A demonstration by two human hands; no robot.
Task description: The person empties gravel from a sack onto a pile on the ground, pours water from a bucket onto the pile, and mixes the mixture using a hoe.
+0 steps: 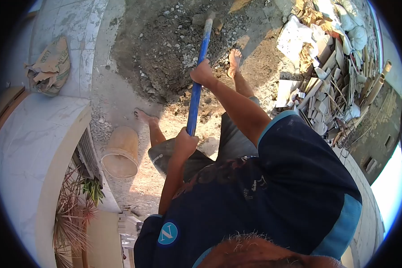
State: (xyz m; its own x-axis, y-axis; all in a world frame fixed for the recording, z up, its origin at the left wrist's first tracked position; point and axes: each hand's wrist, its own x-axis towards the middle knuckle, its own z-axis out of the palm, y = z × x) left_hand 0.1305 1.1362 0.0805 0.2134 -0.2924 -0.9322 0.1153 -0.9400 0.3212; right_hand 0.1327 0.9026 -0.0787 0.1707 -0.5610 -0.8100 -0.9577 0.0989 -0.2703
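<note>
A long blue-handled hoe (194,105) slants across the upper middle of the head view. Its head (203,19) lies in the rubble and is partly hidden, dusty grey like the ground. My right hand (203,73) is wrapped round the handle about midway along. Lower down, near the handle's end, my left hand (186,144) is closed round it, close to my left thigh. Beneath the tool spreads a dark heap of gravelly soil (161,58) with pale stone bits. My bare left foot (146,117) and right foot (234,62) stand at its edge.
A dusty bucket (120,152) stands on the left near a ledge (35,143) and some plants (71,219). A torn sack (51,67) sits on the tiles at upper left. Broken tiles and wood scraps (328,85) are piled right, with plastic bags (297,40) above.
</note>
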